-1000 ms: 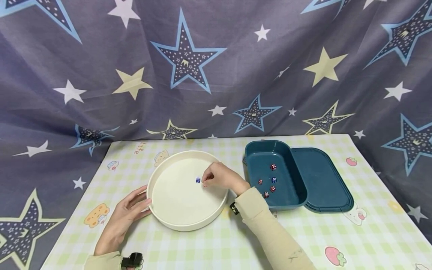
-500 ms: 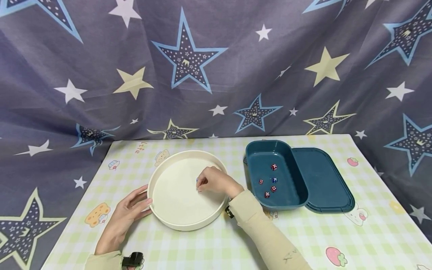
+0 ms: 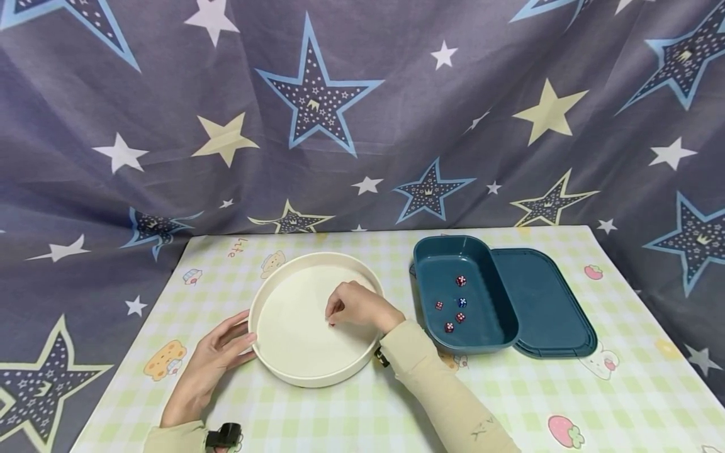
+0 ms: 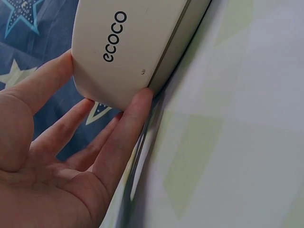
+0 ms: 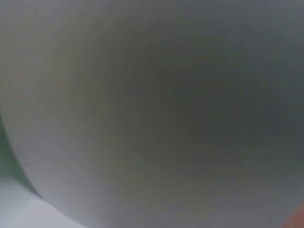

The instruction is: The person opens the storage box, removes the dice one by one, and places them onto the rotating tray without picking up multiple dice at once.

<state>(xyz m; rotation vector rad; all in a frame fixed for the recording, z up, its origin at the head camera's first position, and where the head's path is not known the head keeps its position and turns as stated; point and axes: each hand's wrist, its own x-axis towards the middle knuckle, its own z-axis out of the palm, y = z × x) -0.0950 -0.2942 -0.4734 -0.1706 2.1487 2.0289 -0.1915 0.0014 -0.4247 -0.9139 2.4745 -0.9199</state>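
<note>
A round cream tray (image 3: pixel 283 327) stands on the table, and in the left wrist view its side wall (image 4: pixel 111 40) bears the word "ecoco". My left hand (image 3: pixel 218 355) rests against the tray's left side with loosely extended fingers, and the fingertips (image 4: pixel 144 95) touch the wall. Over the tray's inside, my right hand (image 3: pixel 359 306) pinches a small red die (image 3: pixel 331 324), mostly covered by the fingers, close to the tray floor. No blue die shows in the tray now. In the right wrist view a blurred pale surface fills nearly everything.
Right of the tray is a dark teal box (image 3: pixel 506 308) with several dice, among them a red die (image 3: pixel 461 280) and a blue die (image 3: pixel 462 302). Its teal lid (image 3: pixel 552 302) lies flat beside it. A checked cloth (image 3: pixel 317 418) covers the table; a star-patterned curtain (image 3: pixel 362 145) hangs behind.
My right hand has moved left and slightly toward me inside the tray with the red die. The blue die, visible earlier, is now hidden. My left hand stays at the tray.
</note>
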